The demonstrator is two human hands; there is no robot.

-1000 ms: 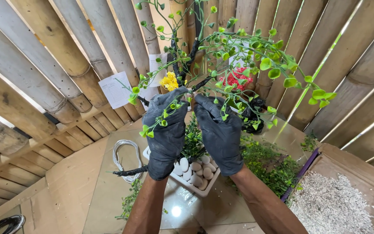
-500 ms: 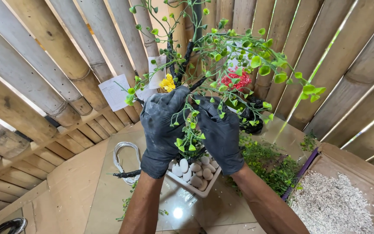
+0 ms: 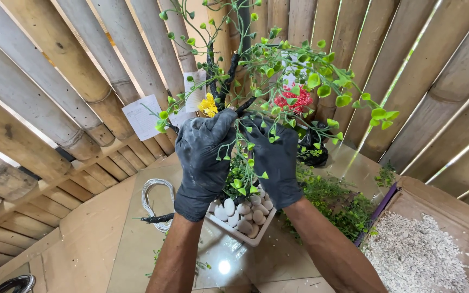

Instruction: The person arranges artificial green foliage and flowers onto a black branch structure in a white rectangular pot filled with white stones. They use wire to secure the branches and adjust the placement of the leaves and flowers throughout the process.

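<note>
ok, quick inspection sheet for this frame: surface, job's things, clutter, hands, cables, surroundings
Surface: glossy table top, beige, with a light reflection.
Job's things: artificial tree with dark branches and green leaves, standing in a white square pot filled with white pebbles; a yellow flower sits on a branch.
Clutter: loose green sprigs, cardboard box of pale gravel, red flower cluster, black bag.
Hands: left hand and right hand, both black-gloved, fingers closed around branches.
Cables: coil of white wire left of the pot.
Surroundings: bamboo wall with paper sheets pinned on.
</note>
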